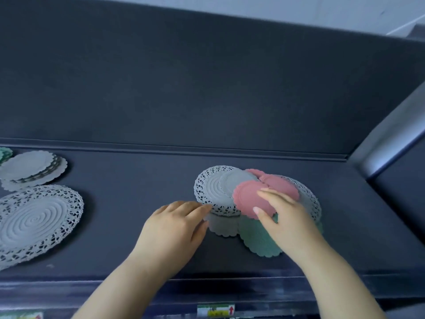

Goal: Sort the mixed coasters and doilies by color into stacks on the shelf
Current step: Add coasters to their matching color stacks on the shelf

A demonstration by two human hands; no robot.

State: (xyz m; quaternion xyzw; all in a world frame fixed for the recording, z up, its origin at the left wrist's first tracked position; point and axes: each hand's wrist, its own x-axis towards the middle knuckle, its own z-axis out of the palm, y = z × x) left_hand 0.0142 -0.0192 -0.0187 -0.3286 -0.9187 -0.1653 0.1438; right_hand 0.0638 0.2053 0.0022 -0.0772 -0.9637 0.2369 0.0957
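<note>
Sorting is midway. The mixed pile lies on the shelf [138,180] under and between the hands, and three sorted stacks sit well to the left of the left hand [174,226]: a lace stack [36,219], a grey stack [30,166] beyond it, and a green stack [4,153] at the frame edge.

The hands are apart. The left hand is relaxed, with its fingertips at the near edge of the pile's lace doily [211,189]. The right hand [287,219] lies on the top pink coaster [246,199], finger and thumb spread over it. I cannot tell whether it pinches the coaster or only presses it. A green coaster [255,240] shows beneath that hand and a grey coaster [222,226] lies between the hands.

The step looks like freeing the pink coaster. No pink stack shows, so the next move likely means lifting that coaster alone, with the left hand steadying the pile, and starting one on bare shelf.
</note>
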